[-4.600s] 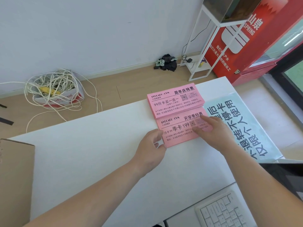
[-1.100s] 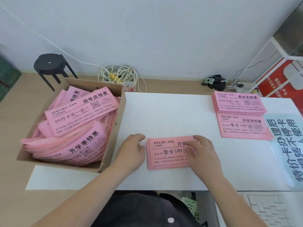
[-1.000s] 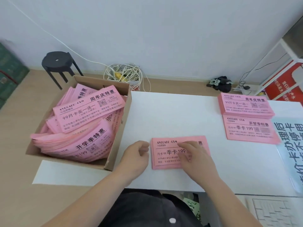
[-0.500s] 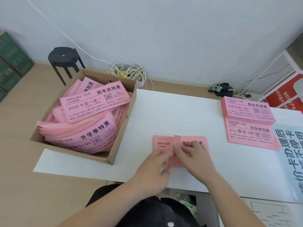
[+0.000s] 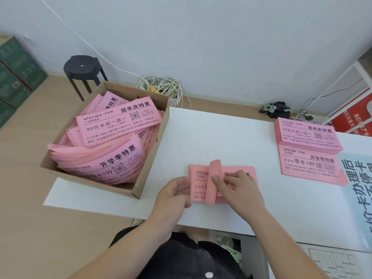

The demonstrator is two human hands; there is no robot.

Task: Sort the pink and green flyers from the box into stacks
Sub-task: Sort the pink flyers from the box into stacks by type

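One brown cardboard box (image 5: 153, 152) on the white table's (image 5: 221, 137) left end holds a loose heap of thin, rectangular pink flyers (image 5: 112, 125). Two squared piles lie far right, a far stack (image 5: 308, 135) and a nearer stack (image 5: 310, 164). One small bundle (image 5: 201, 178) lies near centre. The left hand (image 5: 173, 194) grasps its left edge, and the right hand (image 5: 239, 190) pinches curled-up sheets.

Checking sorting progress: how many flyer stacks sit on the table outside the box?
3: rear right stack, front right stack, and middle stack held by the left hand and right hand. None appears hidden.
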